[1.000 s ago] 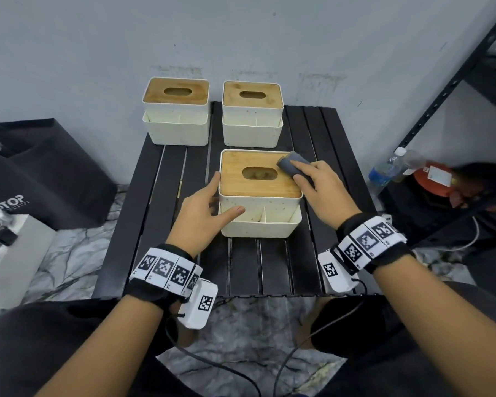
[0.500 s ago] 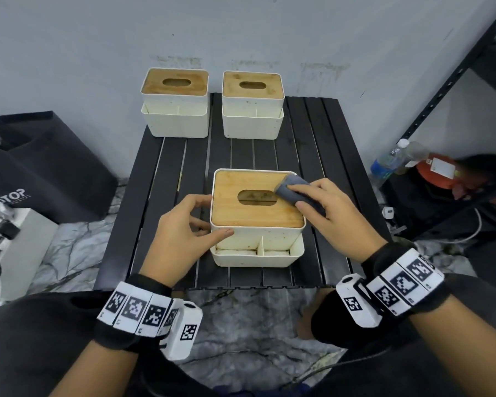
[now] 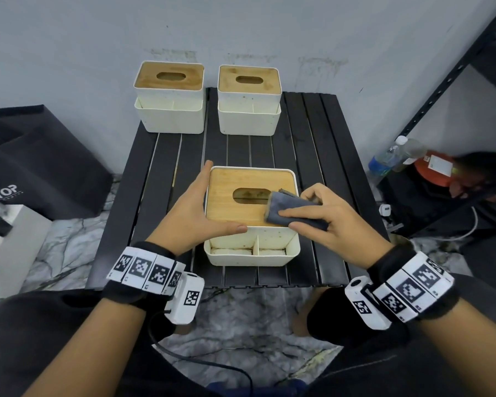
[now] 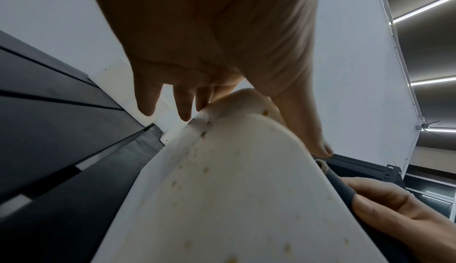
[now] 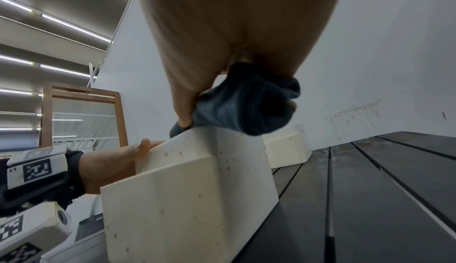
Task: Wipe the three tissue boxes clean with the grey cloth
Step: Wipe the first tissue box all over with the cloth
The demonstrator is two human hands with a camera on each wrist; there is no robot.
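The near tissue box (image 3: 249,242) is cream with a bamboo lid and stands near the front edge of the black slatted table (image 3: 312,153). My left hand (image 3: 201,204) braces its left corner, fingers straight along the side and thumb across the front wall. My right hand (image 3: 324,216) grips the folded grey cloth (image 3: 292,210) and presses it on the lid's right part, beside the slot. The right wrist view shows the cloth (image 5: 244,103) bunched in my fingers over the speckled box (image 5: 192,189). Two more boxes (image 3: 169,96) (image 3: 249,98) stand at the table's far edge.
A grey wall rises right behind the far boxes. A black bag (image 3: 40,161) and a white device (image 3: 9,239) sit on the floor to the left. On the right are a black shelf rack (image 3: 441,81) and a water bottle (image 3: 390,156).
The near box has come toward the table's front edge between both hands. The cloth has slid from the lid's far right corner down to its right side by the slot.
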